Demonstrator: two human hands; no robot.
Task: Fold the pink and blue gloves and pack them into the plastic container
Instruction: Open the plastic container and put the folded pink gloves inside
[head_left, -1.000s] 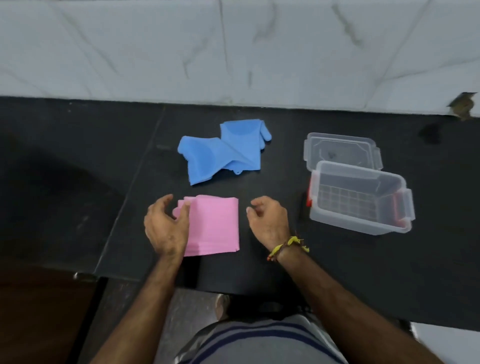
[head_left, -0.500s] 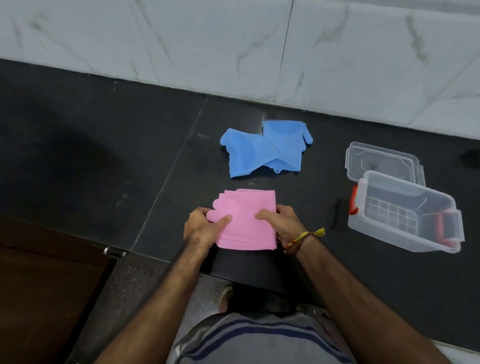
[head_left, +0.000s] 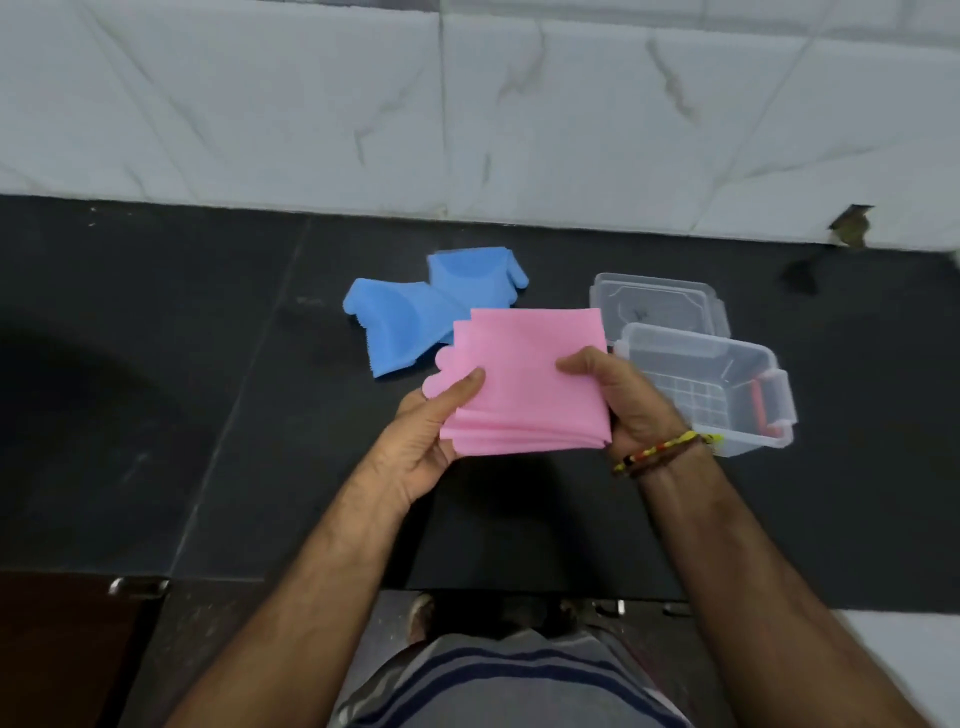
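My left hand (head_left: 426, 447) and right hand (head_left: 626, 402) grip the folded pink gloves (head_left: 524, 384) by opposite edges, beside the open plastic container (head_left: 727, 395).

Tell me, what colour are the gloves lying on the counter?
Blue gloves, seen in the head view.

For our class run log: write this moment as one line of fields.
stage: packing pink | left hand: holds folded pink gloves | right hand: holds them too | blue gloves: on counter | container: open, no gloves inside
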